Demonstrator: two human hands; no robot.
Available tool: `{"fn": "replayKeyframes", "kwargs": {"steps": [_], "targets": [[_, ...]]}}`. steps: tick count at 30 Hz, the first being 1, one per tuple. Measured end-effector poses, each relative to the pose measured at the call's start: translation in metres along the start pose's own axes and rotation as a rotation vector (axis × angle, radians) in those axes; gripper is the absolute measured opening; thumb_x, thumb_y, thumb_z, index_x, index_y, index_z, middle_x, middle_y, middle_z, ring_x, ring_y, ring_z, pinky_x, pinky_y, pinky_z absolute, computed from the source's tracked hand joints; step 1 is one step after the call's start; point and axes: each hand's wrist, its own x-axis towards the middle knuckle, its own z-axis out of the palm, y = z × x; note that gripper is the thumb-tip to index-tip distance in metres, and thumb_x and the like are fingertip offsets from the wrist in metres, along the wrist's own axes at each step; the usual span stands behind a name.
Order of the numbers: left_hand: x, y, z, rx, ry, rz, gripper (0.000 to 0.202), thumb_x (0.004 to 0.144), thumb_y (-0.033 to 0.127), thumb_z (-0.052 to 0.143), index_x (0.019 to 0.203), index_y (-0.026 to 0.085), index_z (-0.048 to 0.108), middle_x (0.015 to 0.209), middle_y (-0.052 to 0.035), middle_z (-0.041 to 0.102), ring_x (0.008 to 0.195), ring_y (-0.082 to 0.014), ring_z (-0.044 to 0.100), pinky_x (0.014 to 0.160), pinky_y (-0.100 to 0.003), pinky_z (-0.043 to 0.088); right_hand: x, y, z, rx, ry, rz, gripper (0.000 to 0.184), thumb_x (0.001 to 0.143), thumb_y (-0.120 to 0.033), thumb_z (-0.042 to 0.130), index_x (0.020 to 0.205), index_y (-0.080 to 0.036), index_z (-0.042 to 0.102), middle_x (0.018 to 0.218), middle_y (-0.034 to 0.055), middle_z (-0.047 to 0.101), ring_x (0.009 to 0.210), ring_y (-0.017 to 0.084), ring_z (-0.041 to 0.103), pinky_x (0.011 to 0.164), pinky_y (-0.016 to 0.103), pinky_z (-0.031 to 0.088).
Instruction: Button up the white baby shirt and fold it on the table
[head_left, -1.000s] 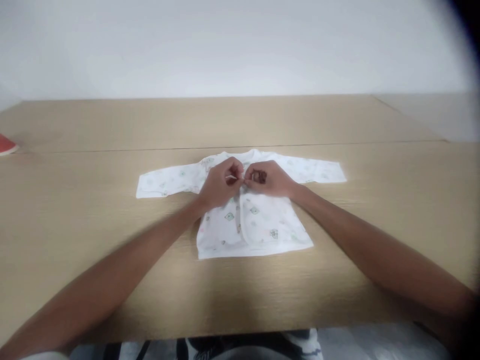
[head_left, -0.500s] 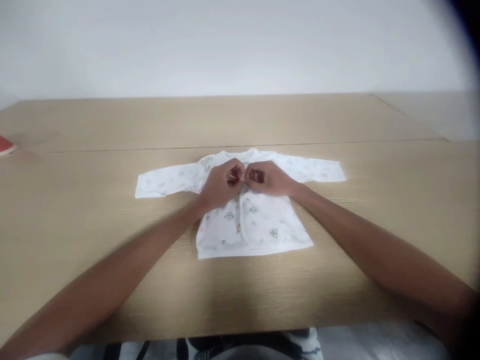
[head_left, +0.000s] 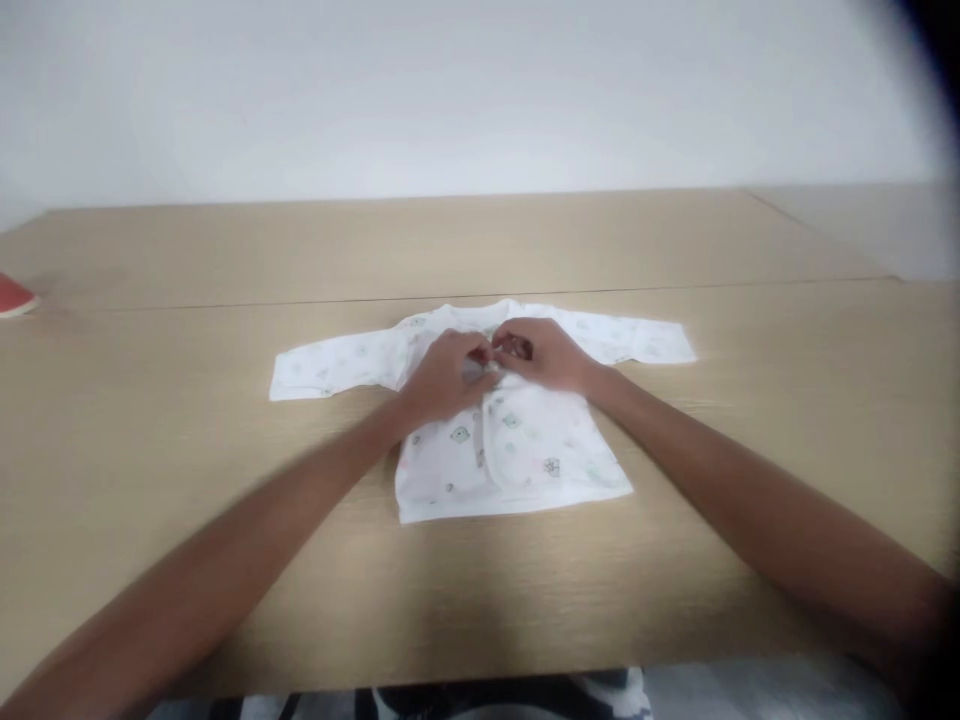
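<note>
In the head view, the small white printed shirt (head_left: 540, 440) lay flat at the middle of the table (head_left: 150, 400), its front facing up and its collar (head_left: 480, 316) away from the person; the left sleeve (head_left: 330, 366) and right sleeve (head_left: 649, 341) stretched out to either side; the left hand (head_left: 444, 378) and right hand (head_left: 551, 355) met over the upper front; each appeared to have its thumb and forefinger closed on a bit of white cloth at the opening, the other fingers curled; whether a fastening sat between the tips was too small to tell.

The laying-out looked complete, the body smooth and the hem (head_left: 517, 505) fairly straight; the work at the front opening seemed partway; below the hands, the curved front edge (head_left: 488, 450) rested over the other panel, no joined fastening could be made out there, and that lower stretch seemed yet to be dealt with; the part under the fingers was hidden.

Bare tabletop surrounded the shirt; the near table edge was well apart from the hem, the seam (head_left: 225, 303) ran just beyond the collar, and the wall (head_left: 480, 100) stood farther back; a red object (head_left: 13, 296) showed at the far left, well apart from the sleeve, leaving the hands ample room sideways.
</note>
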Motion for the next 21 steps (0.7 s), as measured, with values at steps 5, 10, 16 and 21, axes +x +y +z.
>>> {"fn": "replayKeyframes", "kwargs": {"steps": [5,10,16,21], "targets": [[-0.004,-0.013,-0.002,0.056,0.022,0.061,0.012,0.087,0.019,0.057,0.092,0.02,0.067,0.097,-0.0006,0.07,0.097,-0.0181,0.059,0.094,-0.035,0.043,-0.013,-0.004,0.003,-0.178,0.175,-0.068,0.021,0.091,-0.032,0.055,0.082,-0.015,0.064,0.073,0.0019,0.058,0.065,0.01,0.047,0.063,0.025,0.033],[-0.013,-0.012,-0.016,0.037,-0.078,0.072,0.017,0.085,0.021,0.057,0.097,0.022,0.069,0.101,-0.0012,0.071,0.097,-0.0181,0.063,0.093,-0.035,0.046,-0.021,-0.033,0.01,-0.113,0.238,-0.048,0.021,0.088,-0.033,0.058,0.08,-0.015,0.065,0.071,0.0017,0.059,0.061,0.009,0.046,0.061,0.025,0.034],[-0.023,0.005,-0.026,0.086,-0.192,0.099,0.016,0.074,0.033,0.07,0.072,0.018,0.066,0.09,-0.0029,0.069,0.089,-0.0209,0.063,0.088,-0.036,0.046,-0.021,-0.049,0.012,0.284,-0.02,0.129,0.016,0.083,-0.029,0.058,0.082,-0.014,0.064,0.072,0.0018,0.06,0.062,0.009,0.051,0.057,0.021,0.037],[-0.028,0.011,-0.021,0.057,-0.112,0.061,0.016,0.074,0.039,0.073,0.075,0.024,0.074,0.107,-0.0044,0.066,0.11,-0.0267,0.055,0.102,-0.047,0.037,-0.013,-0.036,-0.015,0.336,-0.33,0.168,0.022,0.082,-0.035,0.065,0.084,-0.013,0.069,0.075,0.0025,0.062,0.063,0.009,0.051,0.056,0.02,0.036]]}}
